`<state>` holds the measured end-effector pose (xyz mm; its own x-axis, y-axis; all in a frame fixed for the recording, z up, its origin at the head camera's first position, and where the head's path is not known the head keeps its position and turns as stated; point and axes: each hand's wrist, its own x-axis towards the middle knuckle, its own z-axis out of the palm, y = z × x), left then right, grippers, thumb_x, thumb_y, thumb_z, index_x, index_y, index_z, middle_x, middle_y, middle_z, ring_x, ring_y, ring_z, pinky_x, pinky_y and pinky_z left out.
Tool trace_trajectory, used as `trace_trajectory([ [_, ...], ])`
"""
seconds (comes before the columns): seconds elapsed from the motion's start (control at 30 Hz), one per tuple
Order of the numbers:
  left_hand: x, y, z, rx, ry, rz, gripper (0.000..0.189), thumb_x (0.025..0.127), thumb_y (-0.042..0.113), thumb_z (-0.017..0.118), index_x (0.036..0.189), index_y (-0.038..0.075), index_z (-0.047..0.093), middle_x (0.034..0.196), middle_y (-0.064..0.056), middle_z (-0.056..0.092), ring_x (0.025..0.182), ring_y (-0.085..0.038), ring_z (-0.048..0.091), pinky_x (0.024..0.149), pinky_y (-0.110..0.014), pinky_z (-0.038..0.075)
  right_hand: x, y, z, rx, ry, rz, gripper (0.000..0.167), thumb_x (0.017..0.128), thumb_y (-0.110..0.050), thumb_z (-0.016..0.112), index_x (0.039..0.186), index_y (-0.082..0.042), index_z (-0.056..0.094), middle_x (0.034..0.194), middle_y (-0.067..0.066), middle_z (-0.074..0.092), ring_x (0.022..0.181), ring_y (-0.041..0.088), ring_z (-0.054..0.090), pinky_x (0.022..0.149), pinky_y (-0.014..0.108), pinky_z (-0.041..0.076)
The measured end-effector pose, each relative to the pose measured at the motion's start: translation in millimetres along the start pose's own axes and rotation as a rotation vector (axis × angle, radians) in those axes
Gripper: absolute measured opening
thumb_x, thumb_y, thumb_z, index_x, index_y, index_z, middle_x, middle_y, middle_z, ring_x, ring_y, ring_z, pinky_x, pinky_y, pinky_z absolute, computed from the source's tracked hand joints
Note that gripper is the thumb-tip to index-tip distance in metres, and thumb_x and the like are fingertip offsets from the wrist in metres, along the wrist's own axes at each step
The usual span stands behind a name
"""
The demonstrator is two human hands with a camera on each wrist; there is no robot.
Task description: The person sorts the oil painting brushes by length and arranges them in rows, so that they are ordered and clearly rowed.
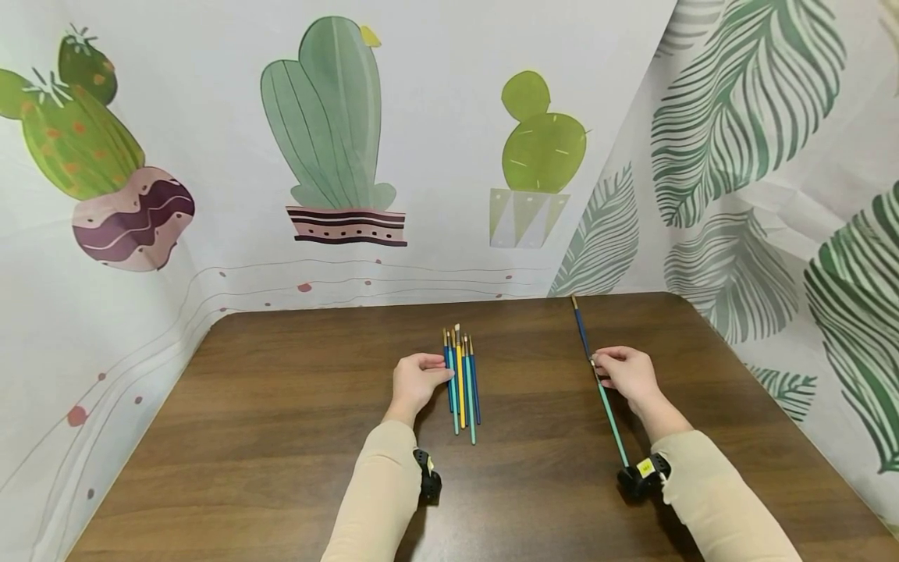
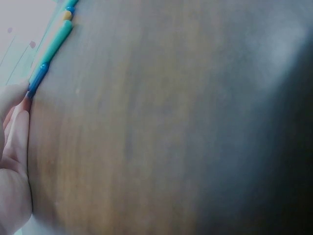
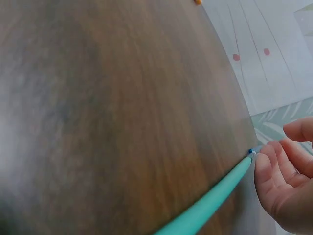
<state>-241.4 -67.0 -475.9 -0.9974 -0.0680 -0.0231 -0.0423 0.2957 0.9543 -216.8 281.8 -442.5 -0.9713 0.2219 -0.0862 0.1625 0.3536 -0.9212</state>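
A bundle of thin paintbrushes (image 1: 461, 390) in blue, teal and yellow lies on the wooden table, bristles pointing away. My left hand (image 1: 413, 384) touches its left edge, thumb tip over the outermost handles. In the left wrist view, the fingertips meet a blue brush handle (image 2: 39, 78). To the right, a dark blue paintbrush (image 1: 582, 329) and a teal paintbrush (image 1: 613, 424) lie end to end in one slanting line. My right hand (image 1: 630, 376) is at their meeting point. The right wrist view shows the thumb apart from the bent fingers, beside the teal brush's tip.
The brown wooden table (image 1: 302, 406) ends at a wall hanging (image 1: 442, 156) printed with cacti and leaves. The blue brush's bristles reach the table's back edge. A black wrist camera (image 1: 637, 482) overlaps the teal brush's near end.
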Motion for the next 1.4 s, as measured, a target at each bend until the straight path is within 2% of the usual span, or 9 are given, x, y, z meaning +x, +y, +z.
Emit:
trace_trajectory([
  [0.57,-0.4,0.0,1.7,-0.012,0.001,0.010,0.029,0.074,0.011,0.079,0.101,0.001,0.071,0.094,-0.012,0.073,0.087,-0.020,0.071,0.080,-0.032,0.056,-2.2,-11.3,13.3,0.051,-0.061,-0.031,0.038,0.096,-0.016,0.050,0.122,0.011,0.054,0.094,0.001,0.068,0.073,-0.001,0.062,0.065,0.020,0.055],
  [0.83,0.2,0.0,0.9,-0.007,0.003,-0.017,0.029,0.075,0.012,0.079,0.101,0.004,0.071,0.094,-0.009,0.073,0.088,-0.019,0.070,0.082,-0.033,0.056,0.3,-15.8,22.7,0.102,-0.078,-0.045,0.037,0.095,-0.013,0.050,0.119,0.014,0.053,0.092,0.004,0.069,0.071,0.000,0.063,0.063,0.021,0.056],
  [1.07,1.6,-1.9,1.5,-0.004,0.005,-0.001,0.029,0.074,0.011,0.079,0.101,0.002,0.071,0.093,-0.010,0.073,0.087,-0.019,0.071,0.081,-0.032,0.056,1.8,-18.6,33.9,0.135,-0.109,-0.025,0.037,0.095,-0.013,0.050,0.120,0.014,0.052,0.090,0.004,0.068,0.072,0.001,0.063,0.064,0.020,0.056],
  [1.3,0.5,-0.2,0.4,-0.014,0.003,-0.002,0.030,0.074,0.011,0.079,0.101,0.001,0.071,0.094,-0.012,0.073,0.087,-0.019,0.071,0.081,-0.032,0.056,2.1,-23.3,47.9,0.181,-0.150,-0.008,0.039,0.096,-0.013,0.049,0.123,0.015,0.050,0.094,0.008,0.069,0.073,0.004,0.064,0.065,0.021,0.056],
  [1.4,0.6,0.1,0.7,-0.017,0.005,-0.003,0.030,0.074,0.011,0.079,0.101,0.001,0.071,0.094,-0.012,0.073,0.087,-0.020,0.071,0.081,-0.032,0.056,0.0,-25.6,54.9,0.213,-0.165,-0.017,0.038,0.095,-0.013,0.050,0.120,0.015,0.052,0.093,0.009,0.069,0.073,0.006,0.065,0.063,0.022,0.056],
])
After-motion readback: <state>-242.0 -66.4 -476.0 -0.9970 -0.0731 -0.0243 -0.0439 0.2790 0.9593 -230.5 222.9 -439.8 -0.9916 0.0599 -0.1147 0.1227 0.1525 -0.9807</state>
